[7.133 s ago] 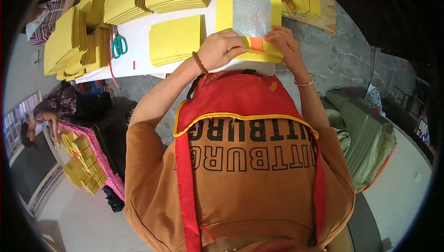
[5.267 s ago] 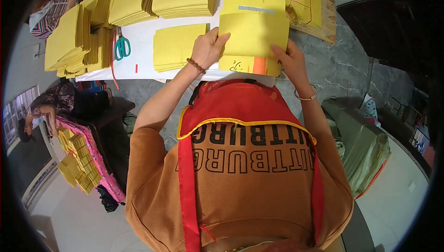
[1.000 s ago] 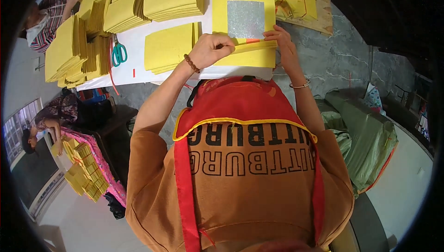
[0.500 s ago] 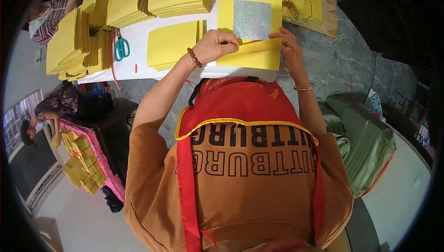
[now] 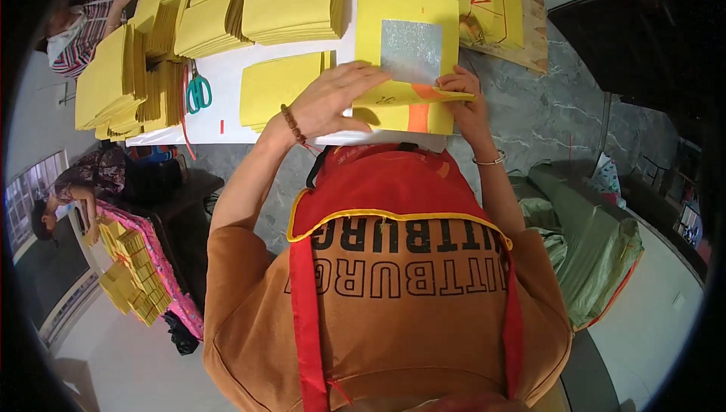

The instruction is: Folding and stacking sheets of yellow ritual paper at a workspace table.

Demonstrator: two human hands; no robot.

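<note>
A yellow paper sheet (image 5: 368, 26) with a silver glittery square (image 5: 412, 49) lies on the white table in front of me. Its near part is raised into a folded flap (image 5: 393, 95), and an orange-red strip (image 5: 418, 117) shows below it. My left hand (image 5: 329, 102) reaches over the flap's left end, fingers stretched and thumb apart, holding nothing. At the other end, my right hand (image 5: 469, 102) pinches the flap's right edge between thumb and fingers. Just left of the sheet sits a pile of folded yellow paper (image 5: 281, 83), partly behind my left hand.
Tall yellow paper stacks (image 5: 291, 7) fill the table's far left. Green-handled scissors (image 5: 199, 93) lie by a red string. Tied yellow bundles (image 5: 503, 15) rest on a wooden board (image 5: 535, 41) at right. Two other people work at left, one beside a pink-covered table (image 5: 170, 276).
The near edge of the sheet has lifted into a flap, uncovering the orange-red strip. My left hand has gone from a pinch to spread fingers. The right hand still holds the edge.
</note>
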